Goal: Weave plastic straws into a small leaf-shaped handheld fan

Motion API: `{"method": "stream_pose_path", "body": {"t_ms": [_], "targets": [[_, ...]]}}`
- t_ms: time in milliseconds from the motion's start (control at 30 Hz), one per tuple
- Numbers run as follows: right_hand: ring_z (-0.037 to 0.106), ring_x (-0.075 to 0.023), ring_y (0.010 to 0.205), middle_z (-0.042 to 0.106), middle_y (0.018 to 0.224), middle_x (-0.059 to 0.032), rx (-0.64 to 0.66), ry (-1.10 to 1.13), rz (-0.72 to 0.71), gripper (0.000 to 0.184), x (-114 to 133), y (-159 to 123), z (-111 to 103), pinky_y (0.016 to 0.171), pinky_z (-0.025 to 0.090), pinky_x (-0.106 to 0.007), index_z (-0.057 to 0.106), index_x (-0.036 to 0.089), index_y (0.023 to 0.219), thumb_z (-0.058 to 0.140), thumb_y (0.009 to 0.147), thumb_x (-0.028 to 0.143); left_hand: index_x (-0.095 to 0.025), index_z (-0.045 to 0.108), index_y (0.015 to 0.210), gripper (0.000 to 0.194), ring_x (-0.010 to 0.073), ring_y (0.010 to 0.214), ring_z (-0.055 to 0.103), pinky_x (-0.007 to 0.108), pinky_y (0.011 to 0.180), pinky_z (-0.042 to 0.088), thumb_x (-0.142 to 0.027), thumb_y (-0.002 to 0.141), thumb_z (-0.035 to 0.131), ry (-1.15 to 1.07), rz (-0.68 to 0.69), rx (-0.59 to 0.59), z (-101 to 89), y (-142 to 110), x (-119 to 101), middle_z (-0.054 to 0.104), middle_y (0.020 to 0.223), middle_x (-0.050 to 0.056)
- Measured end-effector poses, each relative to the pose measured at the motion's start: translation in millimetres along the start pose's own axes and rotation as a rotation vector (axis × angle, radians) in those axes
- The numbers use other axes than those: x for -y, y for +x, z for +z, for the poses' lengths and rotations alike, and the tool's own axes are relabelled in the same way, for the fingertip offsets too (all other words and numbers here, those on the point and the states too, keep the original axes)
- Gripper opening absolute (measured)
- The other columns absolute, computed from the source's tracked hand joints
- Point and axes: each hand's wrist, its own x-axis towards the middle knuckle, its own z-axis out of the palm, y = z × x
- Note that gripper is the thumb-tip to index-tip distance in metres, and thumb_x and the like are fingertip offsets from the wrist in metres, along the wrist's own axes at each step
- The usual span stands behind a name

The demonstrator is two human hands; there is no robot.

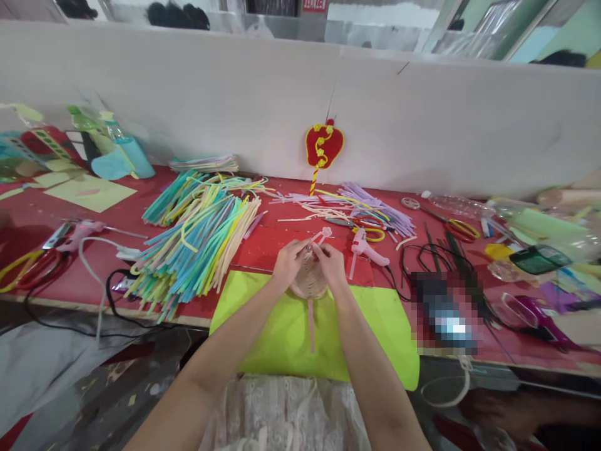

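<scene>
Both my hands meet over a small pale pink hand fan (310,282) with a pink handle, which lies over a yellow-green sheet (263,338). My left hand (291,260) is closed at the fan's upper left edge. Opposite it, my right hand (329,260) pinches at the upper right edge. Between the fingertips a pink pipe cleaner (323,234) with a curled, flower-like end sticks up. Which fingers grip the fan and which the pipe cleaner is hard to make out. A pink glue gun (366,249) lies just right of my right hand.
Pipe cleaners in many colours (197,232) are heaped at left, with lilac ones (375,207) behind. A red and yellow fan (325,147) stands against the white partition (211,94). Scissors (462,229), cables and a plastic bottle (460,203) lie at right; another glue gun (84,235) is at left.
</scene>
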Motion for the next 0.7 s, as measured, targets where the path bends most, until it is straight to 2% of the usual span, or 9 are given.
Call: {"method": "stream_pose_path", "body": {"t_ms": [100,233,367,500,700], "targets": [[0.053,-0.013,0.059,0.06,0.062,-0.0006,0.014,0.024,-0.002,0.039,-0.4,-0.1,-0.6,0.059,0.041,-0.025,0.062,0.017,0.068,0.055,0.069,0.055,-0.022,0.058,0.111,0.032,0.0152,0.087,0.058,0.027,0.081,0.044,-0.018,0.083,0.044,0.031,0.017,0.029,0.4,0.1,-0.7,0.063,0.096,0.005],[0.051,-0.0121,0.056,0.057,0.059,0.0006,0.026,0.069,-0.007,0.039,-0.7,-0.5,-0.6,0.058,0.041,-0.025,0.061,0.017,0.065,0.055,0.068,0.055,-0.021,0.057,0.112,0.032,0.0157,0.091,0.058,0.028,0.083,0.044,-0.018,0.082,0.044,0.025,0.0,-0.005,0.9,0.4,-1.0,0.063,0.1,0.006],[0.05,-0.012,0.056,0.057,0.058,0.0003,0.039,0.05,0.005,0.039,-1.8,0.0,-0.1,0.059,0.041,-0.025,0.06,0.017,0.064,0.055,0.068,0.055,-0.023,0.05,0.117,0.038,0.0143,0.081,0.06,0.027,0.08,0.045,-0.018,0.08,0.049,-0.054,-0.07,-0.066,0.4,-0.5,-2.7,0.065,0.089,0.003],[0.051,-0.0126,0.058,0.057,0.06,-0.0005,0.045,0.061,0.006,0.038,-1.8,0.5,-0.1,0.06,0.042,-0.025,0.06,0.017,0.064,0.055,0.069,0.055,-0.021,0.055,0.106,0.029,0.0142,0.082,0.06,0.027,0.078,0.046,-0.018,0.078,0.05,-0.089,-0.082,-0.101,0.9,-1.2,-4.4,0.065,0.088,0.004],[0.051,-0.0124,0.06,0.057,0.063,-0.0003,0.067,0.156,0.033,0.039,-1.6,-0.1,-1.1,0.06,0.043,-0.024,0.061,0.017,0.068,0.055,0.067,0.056,-0.021,0.062,0.097,0.023,0.0155,0.091,0.059,0.028,0.081,0.045,-0.017,0.079,0.047,-0.11,-0.043,-0.056,0.5,1.0,-5.7,0.065,0.099,0.005]]}}
